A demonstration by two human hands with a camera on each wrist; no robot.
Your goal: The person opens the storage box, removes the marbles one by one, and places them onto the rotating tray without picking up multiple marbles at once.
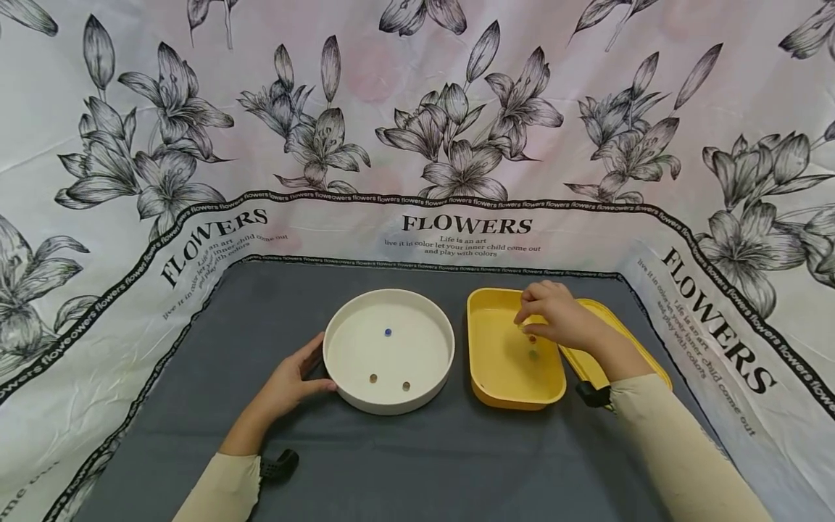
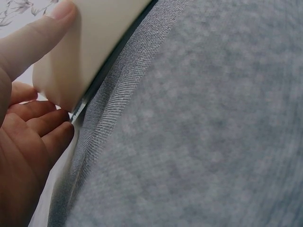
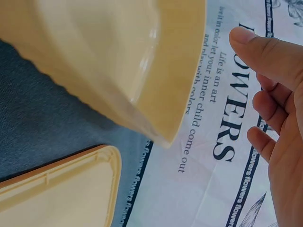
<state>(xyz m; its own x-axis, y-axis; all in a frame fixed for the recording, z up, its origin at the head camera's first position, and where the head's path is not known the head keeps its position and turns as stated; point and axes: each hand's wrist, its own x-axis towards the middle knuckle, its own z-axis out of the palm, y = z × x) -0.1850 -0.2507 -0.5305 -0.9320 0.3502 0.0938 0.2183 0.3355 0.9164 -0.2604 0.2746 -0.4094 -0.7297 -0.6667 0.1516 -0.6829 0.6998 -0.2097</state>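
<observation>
A round white tray (image 1: 389, 402) holds a small blue bead (image 1: 388, 333) and two brownish beads, one on the left (image 1: 373, 378) and one on the right (image 1: 406, 386). My left hand (image 1: 296, 380) holds the tray's outer wall from the left. In the left wrist view, the thumb (image 2: 45, 35) lies along the wall and the other fingers curl at its base. My right hand (image 1: 557, 315) is over a yellow rectangular box (image 1: 502, 395), thumb and fingers apart, with nothing visible between them. Small blurred beads (image 1: 533, 339) show just below this hand.
A yellow lid (image 1: 642, 351) lies on the dark grey cloth to the right of the box, partly hidden by my right forearm. White fabric printed with flowers and lettering (image 1: 467, 226) surrounds the grey surface (image 1: 404, 464) at the back and sides.
</observation>
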